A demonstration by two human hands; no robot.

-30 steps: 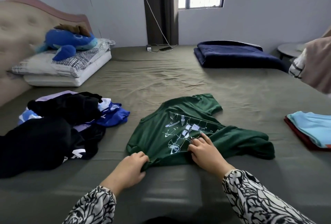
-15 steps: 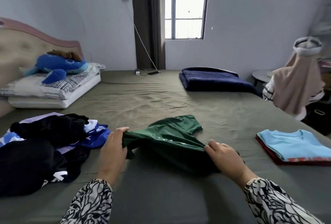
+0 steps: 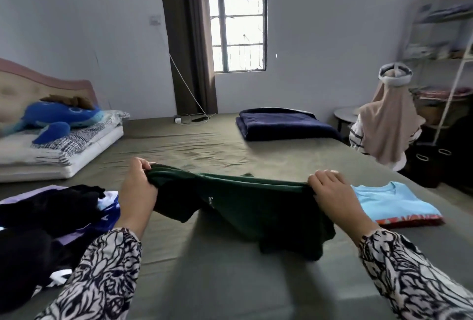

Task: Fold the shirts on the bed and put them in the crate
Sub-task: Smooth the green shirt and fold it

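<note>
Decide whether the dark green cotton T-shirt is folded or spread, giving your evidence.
Neither yet: the dark green cotton T-shirt hangs unfolded, stretched between the left hand and right hand, its lower part drooping onto the olive-sheeted bed.

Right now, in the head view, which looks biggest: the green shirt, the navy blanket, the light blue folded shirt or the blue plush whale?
1. Green shirt, though nearest the camera.
2. Navy blanket and blue plush whale: too alike to rank.
3. Light blue folded shirt, slightly smaller.

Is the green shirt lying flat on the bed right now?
No, the left hand and right hand each hold an end of the green shirt, lifting it so it hangs above the bed.
</note>
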